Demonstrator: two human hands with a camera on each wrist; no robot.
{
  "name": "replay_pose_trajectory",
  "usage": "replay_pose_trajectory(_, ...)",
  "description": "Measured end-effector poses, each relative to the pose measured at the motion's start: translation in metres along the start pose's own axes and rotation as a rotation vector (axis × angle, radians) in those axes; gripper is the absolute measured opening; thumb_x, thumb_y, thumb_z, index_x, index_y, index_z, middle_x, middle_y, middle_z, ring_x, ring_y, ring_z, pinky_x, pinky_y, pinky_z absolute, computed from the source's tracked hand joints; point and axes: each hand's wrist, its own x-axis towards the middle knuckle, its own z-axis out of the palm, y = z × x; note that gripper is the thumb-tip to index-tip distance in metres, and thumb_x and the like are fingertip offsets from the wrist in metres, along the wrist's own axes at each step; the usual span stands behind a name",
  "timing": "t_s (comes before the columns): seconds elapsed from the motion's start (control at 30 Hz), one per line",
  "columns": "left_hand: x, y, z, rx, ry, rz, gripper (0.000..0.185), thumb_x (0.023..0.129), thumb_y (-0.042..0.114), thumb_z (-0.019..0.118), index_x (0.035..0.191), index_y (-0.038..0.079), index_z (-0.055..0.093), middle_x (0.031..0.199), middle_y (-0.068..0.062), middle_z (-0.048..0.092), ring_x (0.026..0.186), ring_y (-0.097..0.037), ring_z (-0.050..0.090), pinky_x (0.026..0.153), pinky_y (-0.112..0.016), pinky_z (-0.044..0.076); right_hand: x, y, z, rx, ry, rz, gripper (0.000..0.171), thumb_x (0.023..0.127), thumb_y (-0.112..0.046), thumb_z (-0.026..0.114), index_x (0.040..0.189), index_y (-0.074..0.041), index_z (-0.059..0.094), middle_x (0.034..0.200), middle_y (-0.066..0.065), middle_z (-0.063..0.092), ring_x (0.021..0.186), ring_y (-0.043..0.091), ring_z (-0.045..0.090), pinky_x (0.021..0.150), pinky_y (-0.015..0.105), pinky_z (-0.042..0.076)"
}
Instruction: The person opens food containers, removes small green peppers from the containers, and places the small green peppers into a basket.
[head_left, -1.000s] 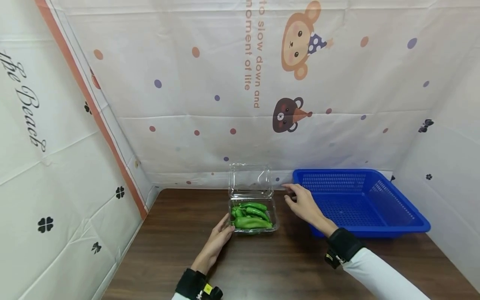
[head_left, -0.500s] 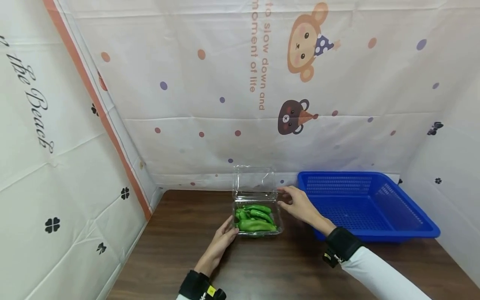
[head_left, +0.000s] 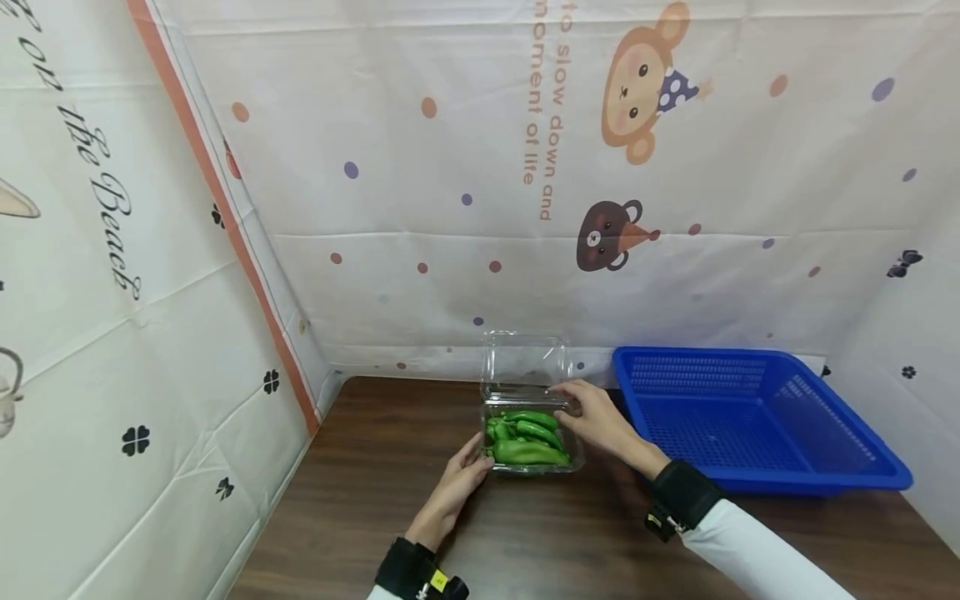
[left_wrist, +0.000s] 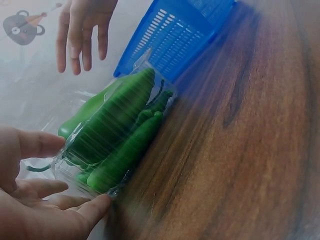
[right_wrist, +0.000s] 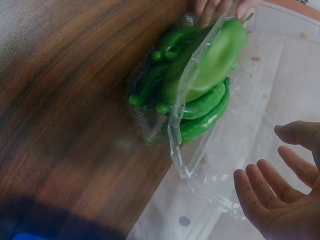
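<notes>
While the clear plastic clamshell box [head_left: 531, 433] sat on the dark wooden table [head_left: 525, 533] near the back wall, its lid [head_left: 523, 364] stood upright and open behind the tray. Inside lay a small heap of green peppers [head_left: 527, 437], long ones stacked over each other, filling most of the tray. The left hand [head_left: 463, 481] rested against the box's near left corner, fingers relaxed and nearly straight, fingertips touching the plastic wall rather than wrapping it; the left wrist view showed the same, thumb [left_wrist: 30, 143] on one side and fingers [left_wrist: 92, 207] low along the base. The right hand [head_left: 596, 417] hovered at the box's right rear, by the hinge where lid met tray, palm open and fingers spread loosely; in the right wrist view the fingers [right_wrist: 260, 190] were just beside the lid's edge, and I could not tell whether they touched it. Neither hand grasped anything. A blue plastic basket [head_left: 847, 467] stood just to the right of the box, close but apart. White printed cloth [head_left: 450, 208] with cartoon animals and dots hung behind and on both sides
</notes>
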Motion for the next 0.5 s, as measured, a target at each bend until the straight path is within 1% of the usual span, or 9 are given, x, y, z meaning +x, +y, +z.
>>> replay_pose_trajectory(0.13,0.000,-0.002,0.001,-0.009,-0.003,0.002,0.072,0.105,0.024,0.058,0.164,0.008,0.020,0.168,-0.030,0.011,0.155,-0.048,0.016,0.124,-0.056,0.031,-0.001,0.001,0.005,-0.007,-0.019,0.011,0.037,0.090,0.000,0.074,0.127,0.001,0.068,0.110,0.017,0.068,0.082,0.023,0.062,0.069,0.026,0.049)
replay_pose_trajectory(0.23,-0.001,-0.002,0.000,-0.014,-0.002,0.001,0.072,0.105,0.024,0.058,0.164,0.008,0.021,0.168,-0.030,0.011,0.155,-0.048,0.016,0.124,-0.056,0.032,-0.002,0.003,0.011,-0.015,-0.030,0.015,0.038,0.088,0.000,0.075,0.126,0.002,0.068,0.106,0.017,0.069,0.078,0.019,0.060,0.068,0.026,0.049)
replay_pose_trajectory(0.3,-0.001,-0.003,-0.001,-0.015,-0.005,0.001,0.071,0.105,0.024,0.057,0.164,0.007,0.021,0.168,-0.029,0.011,0.155,-0.047,0.017,0.124,-0.056,0.031,-0.004,0.004,0.015,-0.015,-0.038,0.019,0.038,0.087,0.000,0.076,0.124,0.003,0.069,0.104,0.017,0.069,0.078,0.021,0.062,0.067,0.025,0.050)
replay_pose_trajectory(0.4,-0.001,-0.002,-0.003,-0.006,-0.013,0.003,0.070,0.106,0.025,0.057,0.164,0.007,0.021,0.169,-0.027,0.012,0.155,-0.046,0.017,0.124,-0.056,0.031,-0.008,0.006,0.022,-0.005,-0.051,0.025,0.036,0.087,0.000,0.076,0.122,0.005,0.069,0.104,0.018,0.070,0.084,0.029,0.067,0.069,0.026,0.053)
replay_pose_trajectory(0.5,0.000,-0.001,-0.004,0.000,-0.017,0.011,0.070,0.105,0.026,0.057,0.163,0.006,0.023,0.169,-0.026,0.015,0.155,-0.046,0.019,0.125,-0.057,0.030,-0.011,0.007,0.027,0.010,-0.057,0.024,0.034,0.088,0.001,0.075,0.121,0.006,0.069,0.106,0.020,0.070,0.093,0.036,0.069,0.073,0.032,0.058)
